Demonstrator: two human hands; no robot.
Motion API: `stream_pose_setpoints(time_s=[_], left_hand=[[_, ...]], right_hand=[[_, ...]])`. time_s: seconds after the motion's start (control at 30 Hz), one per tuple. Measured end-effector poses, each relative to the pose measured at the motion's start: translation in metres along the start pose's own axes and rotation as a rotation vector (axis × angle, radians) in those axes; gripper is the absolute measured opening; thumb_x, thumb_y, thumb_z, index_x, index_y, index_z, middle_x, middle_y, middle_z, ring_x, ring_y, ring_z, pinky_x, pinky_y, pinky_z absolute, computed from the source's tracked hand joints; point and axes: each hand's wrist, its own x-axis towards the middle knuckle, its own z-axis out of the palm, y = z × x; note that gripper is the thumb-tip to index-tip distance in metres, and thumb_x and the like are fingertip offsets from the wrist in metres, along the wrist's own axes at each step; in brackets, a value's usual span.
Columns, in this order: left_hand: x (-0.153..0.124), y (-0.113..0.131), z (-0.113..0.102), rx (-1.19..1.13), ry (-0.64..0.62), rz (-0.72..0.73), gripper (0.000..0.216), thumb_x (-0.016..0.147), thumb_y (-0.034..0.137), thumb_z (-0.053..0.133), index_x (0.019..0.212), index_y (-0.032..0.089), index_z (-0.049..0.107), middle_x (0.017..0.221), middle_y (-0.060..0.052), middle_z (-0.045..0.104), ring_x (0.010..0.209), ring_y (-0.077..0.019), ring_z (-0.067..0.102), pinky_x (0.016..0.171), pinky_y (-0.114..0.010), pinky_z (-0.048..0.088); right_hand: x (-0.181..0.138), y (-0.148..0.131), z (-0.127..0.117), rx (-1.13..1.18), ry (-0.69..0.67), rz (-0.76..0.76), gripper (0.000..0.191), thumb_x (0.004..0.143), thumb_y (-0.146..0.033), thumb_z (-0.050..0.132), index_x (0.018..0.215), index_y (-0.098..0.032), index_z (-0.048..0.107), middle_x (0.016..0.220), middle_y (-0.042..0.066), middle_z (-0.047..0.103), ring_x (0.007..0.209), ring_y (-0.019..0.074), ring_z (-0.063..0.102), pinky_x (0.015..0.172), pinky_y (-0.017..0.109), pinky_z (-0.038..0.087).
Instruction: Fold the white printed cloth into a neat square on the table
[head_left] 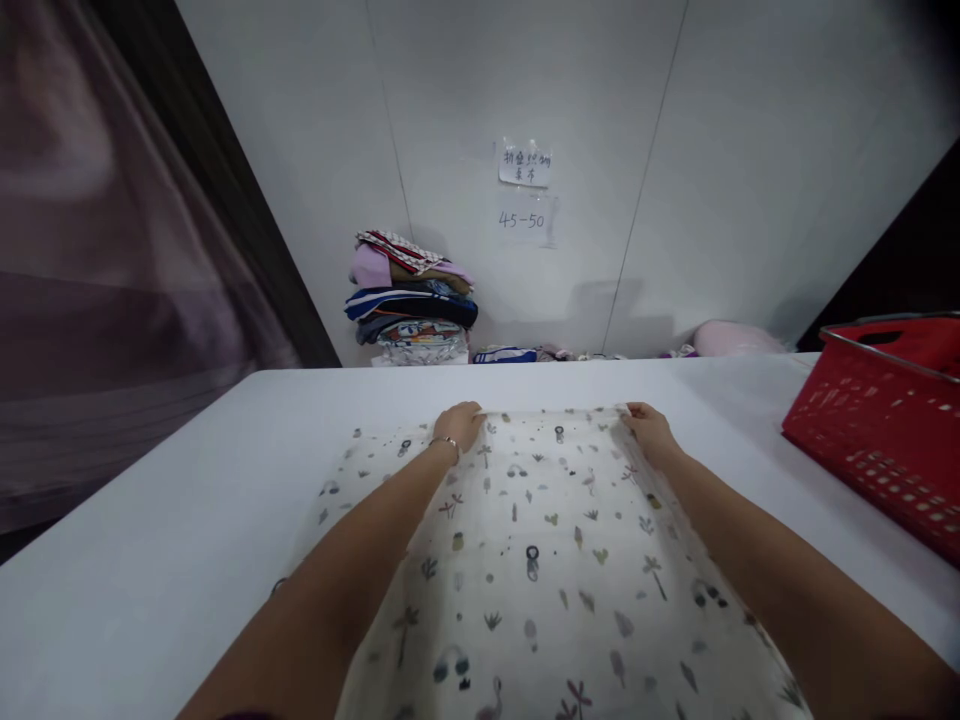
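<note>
A white cloth [540, 520] printed with palm trees, flamingos and sunglasses lies over the white table, its near end running out of view below. At its far edge, my left hand [459, 425] pinches the fabric, a bracelet round the wrist. My right hand [649, 428] grips the far right corner between thumb and fingers. Between the two hands the far edge is drawn nearly straight. Another part of the cloth spreads flat to the left, beneath my left forearm.
A red plastic basket [885, 430] stands at the table's right side. Behind the far edge of the white table [187, 480] rises a stack of folded fabrics [412, 300]. Two paper notes [525, 190] hang on the wall. A pinkish curtain [112, 250] hangs at left.
</note>
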Motion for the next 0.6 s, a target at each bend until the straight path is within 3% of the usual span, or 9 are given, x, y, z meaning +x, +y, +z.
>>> stream_pose_setpoints(time_s=[0.17,0.4,0.6], left_hand=[[0.016,0.006,0.012,0.03,-0.041,-0.055,0.027,0.083,0.032,0.044,0.096,0.02,0.064,0.108,-0.009,0.061,0.101,-0.0237,0.053,0.081,-0.031,0.041],[0.017,0.003,0.02,0.045,-0.033,-0.043,0.028,0.086,0.03,0.039,0.101,0.021,0.061,0.111,-0.009,0.06,0.105,-0.0232,0.05,0.086,-0.034,0.039],[0.02,0.005,0.021,0.067,-0.046,-0.036,0.026,0.083,0.028,0.043,0.102,0.022,0.06,0.112,-0.008,0.059,0.106,-0.0232,0.049,0.09,-0.037,0.036]], right_hand=[[0.014,-0.005,0.005,-0.111,0.051,0.048,0.026,0.057,-0.023,0.059,0.081,-0.016,0.063,0.073,0.005,0.065,0.063,0.0165,0.057,0.055,0.026,0.042],[0.019,-0.007,0.01,-0.17,0.075,0.059,0.035,0.059,-0.023,0.056,0.092,-0.015,0.064,0.077,0.006,0.065,0.064,0.0162,0.057,0.057,0.026,0.043],[0.027,-0.004,0.012,-0.239,0.023,0.083,0.039,0.055,-0.018,0.059,0.093,-0.016,0.066,0.079,0.007,0.066,0.066,0.0178,0.058,0.058,0.027,0.043]])
